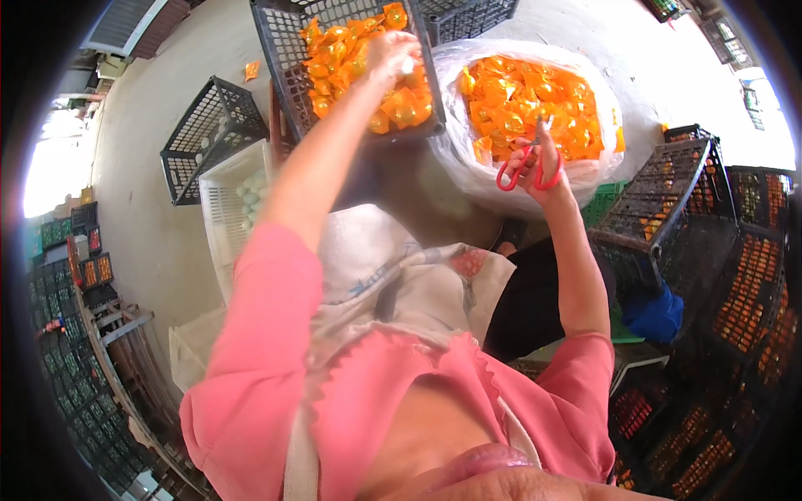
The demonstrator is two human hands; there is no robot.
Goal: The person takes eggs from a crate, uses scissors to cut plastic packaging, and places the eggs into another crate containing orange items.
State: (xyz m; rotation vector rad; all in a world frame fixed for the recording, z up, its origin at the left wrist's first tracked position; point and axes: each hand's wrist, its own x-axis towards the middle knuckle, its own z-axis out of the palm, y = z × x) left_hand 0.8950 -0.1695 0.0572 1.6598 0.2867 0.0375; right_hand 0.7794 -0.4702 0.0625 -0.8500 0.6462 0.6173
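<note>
My left hand (395, 55) reaches over the black plastic crate (289, 75), among small round items in shiny orange wrappers (351, 53). Glare and blur hide whether its fingers hold one. In my right hand (532, 166) is a pair of scissors (550, 178) with red handles, blades pointing up and away from me. That hand hovers at the near side of a large clear plastic bag (451, 134). The bag stands open and is full of the same orange-wrapped items (532, 94).
Left of my knees, a white plastic crate (216, 188) holds pale egg-like items (253, 194). Beyond it a black crate (213, 134) rests on the floor. One orange wrapper (252, 70) lies loose. Stacked black crates (745, 288) and a blue cloth-like item (655, 313) are at right.
</note>
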